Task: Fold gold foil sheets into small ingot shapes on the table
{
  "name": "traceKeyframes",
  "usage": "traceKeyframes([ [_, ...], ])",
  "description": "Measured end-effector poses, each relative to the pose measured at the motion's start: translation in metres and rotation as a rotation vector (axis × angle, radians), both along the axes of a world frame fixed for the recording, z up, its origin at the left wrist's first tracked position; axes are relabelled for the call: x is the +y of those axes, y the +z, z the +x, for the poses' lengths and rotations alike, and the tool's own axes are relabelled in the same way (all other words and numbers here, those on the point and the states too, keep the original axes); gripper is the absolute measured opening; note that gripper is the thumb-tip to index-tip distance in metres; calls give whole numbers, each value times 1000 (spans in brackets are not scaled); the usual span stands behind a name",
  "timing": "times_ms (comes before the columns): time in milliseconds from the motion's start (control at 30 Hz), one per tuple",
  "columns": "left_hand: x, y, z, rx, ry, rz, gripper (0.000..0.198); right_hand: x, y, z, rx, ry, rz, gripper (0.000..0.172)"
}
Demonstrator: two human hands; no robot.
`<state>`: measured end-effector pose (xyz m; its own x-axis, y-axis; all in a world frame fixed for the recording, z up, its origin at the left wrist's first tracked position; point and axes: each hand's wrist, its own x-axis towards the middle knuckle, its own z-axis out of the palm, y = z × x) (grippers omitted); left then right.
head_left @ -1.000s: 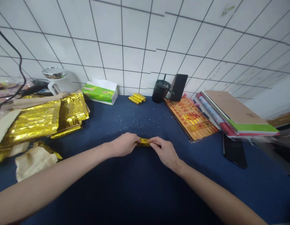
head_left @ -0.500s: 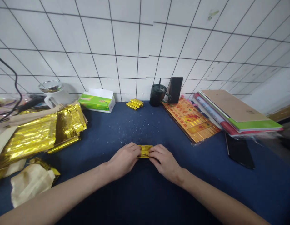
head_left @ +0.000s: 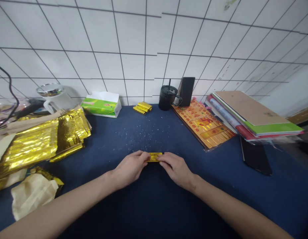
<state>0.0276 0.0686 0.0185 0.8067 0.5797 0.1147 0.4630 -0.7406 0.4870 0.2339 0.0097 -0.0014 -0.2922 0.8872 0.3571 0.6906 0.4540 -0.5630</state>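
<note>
Two bare hands | left hand (head_left: 130, 170) and right hand (head_left: 175, 171) both curled nearly closed, fingertips pinching opposite ends of a folded gold foil strip (head_left: 154, 157); strip sits on navy cloth (head_left: 114, 139) between them (only its middle shows) | loose gold foil sheets (head_left: 37, 141) off left; small gold foil bars (head_left: 142, 107) far ahead, beside a green tissue box (head_left: 100, 108)

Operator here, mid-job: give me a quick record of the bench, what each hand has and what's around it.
Left hand: pinches the left end of the folded gold foil strip
Right hand: pinches its right end
Surface: navy cloth
Left side: gold foil sheets, crumpled paper
Far edge: small gold foil bars, green tissue box, black mug
</note>
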Motion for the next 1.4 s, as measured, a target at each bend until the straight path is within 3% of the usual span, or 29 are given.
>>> traceKeyframes([
  [133, 4, 12, 5, -32, 142, -230, 11, 4, 6, -1, 57, -79, -171, 18],
  [433, 17, 14, 15, -1, 327, -380, 12, 16, 14, -5, 86, -173, -275, 17],
  [800, 24, 14, 24, 238, 396, -256, 15, 36, 24, -9, -282, -173, -387, 20],
  [1133, 20, 10, 23, 299, 359, -102, 14, 44, 27, -6, -313, -134, -441, 20],
  [1400, 27, 13, 26, 373, 320, -92, 10, 44, 26, -5, -298, -154, -427, 17],
])
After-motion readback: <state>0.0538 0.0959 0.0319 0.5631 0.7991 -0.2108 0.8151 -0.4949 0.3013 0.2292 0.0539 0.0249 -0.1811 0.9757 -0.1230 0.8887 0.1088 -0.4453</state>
